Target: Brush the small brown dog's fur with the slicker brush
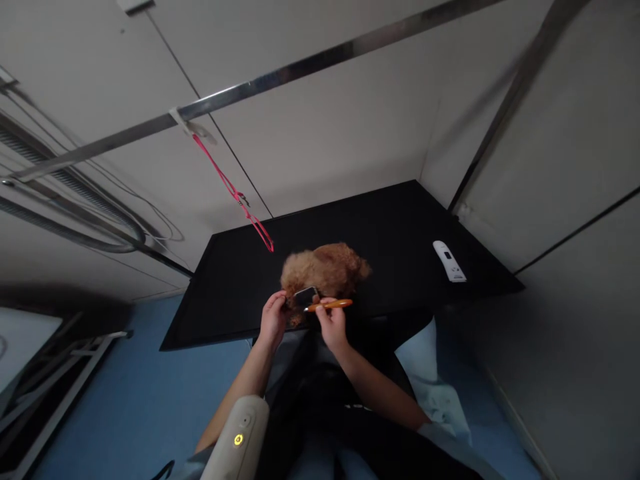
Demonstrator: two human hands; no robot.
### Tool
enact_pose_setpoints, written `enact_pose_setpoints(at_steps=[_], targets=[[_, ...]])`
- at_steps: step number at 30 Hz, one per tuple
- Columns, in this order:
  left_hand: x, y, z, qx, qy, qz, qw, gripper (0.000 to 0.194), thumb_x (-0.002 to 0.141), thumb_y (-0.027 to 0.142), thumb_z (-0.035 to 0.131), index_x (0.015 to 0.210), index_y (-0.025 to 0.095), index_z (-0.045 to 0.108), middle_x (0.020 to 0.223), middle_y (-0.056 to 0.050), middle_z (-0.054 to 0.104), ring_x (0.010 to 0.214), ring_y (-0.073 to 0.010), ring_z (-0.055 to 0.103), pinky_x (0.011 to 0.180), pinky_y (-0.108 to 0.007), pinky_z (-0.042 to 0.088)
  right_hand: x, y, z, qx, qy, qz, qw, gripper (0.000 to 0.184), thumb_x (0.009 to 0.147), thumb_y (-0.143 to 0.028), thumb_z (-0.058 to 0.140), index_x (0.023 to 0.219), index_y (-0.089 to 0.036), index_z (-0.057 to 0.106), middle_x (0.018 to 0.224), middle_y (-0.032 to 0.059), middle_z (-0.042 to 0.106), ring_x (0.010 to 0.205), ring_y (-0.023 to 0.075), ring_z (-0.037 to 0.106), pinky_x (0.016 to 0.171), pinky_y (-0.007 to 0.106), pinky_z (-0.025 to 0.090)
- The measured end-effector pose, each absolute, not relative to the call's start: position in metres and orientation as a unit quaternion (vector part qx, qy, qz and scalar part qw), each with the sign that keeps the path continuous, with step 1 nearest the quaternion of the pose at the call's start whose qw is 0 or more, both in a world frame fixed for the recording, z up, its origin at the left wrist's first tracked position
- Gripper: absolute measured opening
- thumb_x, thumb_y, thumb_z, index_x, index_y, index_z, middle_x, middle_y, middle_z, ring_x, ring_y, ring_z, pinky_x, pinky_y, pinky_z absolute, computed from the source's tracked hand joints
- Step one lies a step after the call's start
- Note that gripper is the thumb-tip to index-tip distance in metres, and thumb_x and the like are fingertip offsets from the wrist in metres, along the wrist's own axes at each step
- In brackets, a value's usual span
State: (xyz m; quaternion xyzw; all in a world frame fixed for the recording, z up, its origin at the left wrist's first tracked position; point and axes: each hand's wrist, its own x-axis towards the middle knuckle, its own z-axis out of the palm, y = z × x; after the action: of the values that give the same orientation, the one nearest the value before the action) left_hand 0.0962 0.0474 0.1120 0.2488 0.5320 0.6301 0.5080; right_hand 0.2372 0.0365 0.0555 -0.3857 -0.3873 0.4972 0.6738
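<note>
A person's right hand point(331, 320) is closed around the orange handle of a grooming brush point(341, 303), thumb and fingers wrapped near the handle's middle, with its dark, flat head against curly fur. The left hand point(274, 320) is bent at the edge of that fur, fingertips drawn together; from where I stand it is too small and dim to tell whether they pinch hair, hold a limb or merely rest there. The fur belongs to a small brown animal, apparently a dog point(327, 267), close to the near edge of a black table point(395, 227), just in front of the person's body. The brush looks light and stiff, its handle smooth enough to slip a little, so the middle of the handle seems the sound place to hold it, clear of the head. The dog should feel soft and yielding and be easily hurt by a tug; a gentle hold close to the skin would suit it better than pulling on loose curls. Farther right on the table lies a white handheld device point(450, 262). Above, a pink loop point(233, 190) hangs from a metal bar point(280, 77) before a pale wall.
</note>
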Motion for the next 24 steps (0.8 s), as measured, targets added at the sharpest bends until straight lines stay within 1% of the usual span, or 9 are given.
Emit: enact_pose_setpoints(at_steps=[3,6,8,11,13,16,19,22,24], targets=[[0.097,0.047,0.111,0.236,0.53,0.629,0.518,0.03,0.064,0.038,0.073,0.084,0.018,0.065,0.081,-0.003,0.063,0.07,-0.0145,0.059,0.058,-0.026,0.05,0.239,0.032,0.051,-0.399,-0.377,0.436,0.713,0.014,0.082,-0.031,0.058,0.089,-0.019,0.053,0.093,0.005,0.057,0.089,0.0187,0.06,0.084,0.037,0.049],[0.098,0.046,0.111,0.238,0.522,0.638,0.514,0.031,0.066,0.043,0.072,0.083,0.018,0.065,0.076,-0.002,0.062,0.066,-0.0134,0.057,0.057,-0.025,0.048,0.238,0.029,0.051,-0.366,-0.45,0.42,0.698,0.011,0.081,-0.028,0.059,0.087,-0.02,0.054,0.094,0.0051,0.056,0.092,0.0187,0.059,0.088,0.038,0.048],[0.098,0.046,0.112,0.243,0.519,0.645,0.506,0.03,0.065,0.041,0.074,0.08,0.018,0.064,0.076,-0.001,0.062,0.065,-0.0127,0.057,0.058,-0.024,0.048,0.239,0.03,0.054,-0.371,-0.459,0.408,0.697,0.01,0.082,-0.027,0.058,0.087,-0.02,0.053,0.092,0.0045,0.056,0.09,0.0183,0.058,0.087,0.038,0.047],[0.097,0.046,0.114,0.236,0.531,0.636,0.507,0.03,0.059,0.036,0.078,0.077,0.017,0.063,0.077,0.0,0.061,0.066,-0.0126,0.056,0.057,-0.024,0.048,0.243,0.032,0.06,-0.397,-0.414,0.364,0.734,0.009,0.083,-0.026,0.056,0.09,-0.02,0.052,0.096,0.0049,0.053,0.093,0.0183,0.056,0.09,0.04,0.045],[0.097,0.045,0.115,0.23,0.539,0.631,0.509,0.03,0.058,0.035,0.079,0.074,0.016,0.062,0.074,0.0,0.06,0.063,-0.0118,0.055,0.055,-0.023,0.047,0.244,0.03,0.063,-0.381,-0.445,0.372,0.72,0.009,0.082,-0.025,0.057,0.089,-0.021,0.053,0.097,0.0051,0.053,0.094,0.0186,0.056,0.09,0.04,0.045],[0.099,0.044,0.116,0.233,0.537,0.633,0.507,0.028,0.057,0.033,0.079,0.071,0.017,0.062,0.071,0.001,0.058,0.062,-0.0115,0.054,0.054,-0.023,0.047,0.241,0.025,0.067,-0.372,-0.484,0.397,0.686,0.007,0.082,-0.026,0.057,0.086,-0.021,0.054,0.09,0.0043,0.055,0.088,0.0183,0.057,0.086,0.039,0.047],[0.099,0.042,0.114,0.241,0.539,0.622,0.514,0.028,0.058,0.035,0.078,0.074,0.018,0.062,0.074,0.0,0.06,0.064,-0.0132,0.056,0.056,-0.025,0.047,0.242,0.026,0.07,-0.39,-0.479,0.372,0.693,0.007,0.081,-0.025,0.057,0.086,-0.021,0.056,0.092,0.0051,0.056,0.09,0.0191,0.057,0.087,0.04,0.047],[0.096,0.043,0.11,0.272,0.548,0.62,0.491,0.03,0.062,0.039,0.076,0.076,0.018,0.059,0.071,0.001,0.058,0.059,-0.011,0.054,0.053,-0.022,0.044,0.256,0.032,0.073,-0.38,-0.537,0.344,0.669,0.008,0.077,-0.025,0.063,0.083,-0.021,0.061,0.091,0.0052,0.059,0.089,0.0202,0.058,0.085,0.04,0.047],[0.093,0.045,0.108,0.311,0.558,0.614,0.463,0.033,0.061,0.036,0.077,0.08,0.018,0.058,0.071,0.002,0.057,0.059,-0.0096,0.053,0.054,-0.02,0.043,0.27,0.033,0.073,-0.411,-0.53,0.311,0.673,0.01,0.073,-0.027,0.067,0.081,-0.022,0.062,0.087,0.0047,0.059,0.085,0.0203,0.058,0.082,0.039,0.048]])
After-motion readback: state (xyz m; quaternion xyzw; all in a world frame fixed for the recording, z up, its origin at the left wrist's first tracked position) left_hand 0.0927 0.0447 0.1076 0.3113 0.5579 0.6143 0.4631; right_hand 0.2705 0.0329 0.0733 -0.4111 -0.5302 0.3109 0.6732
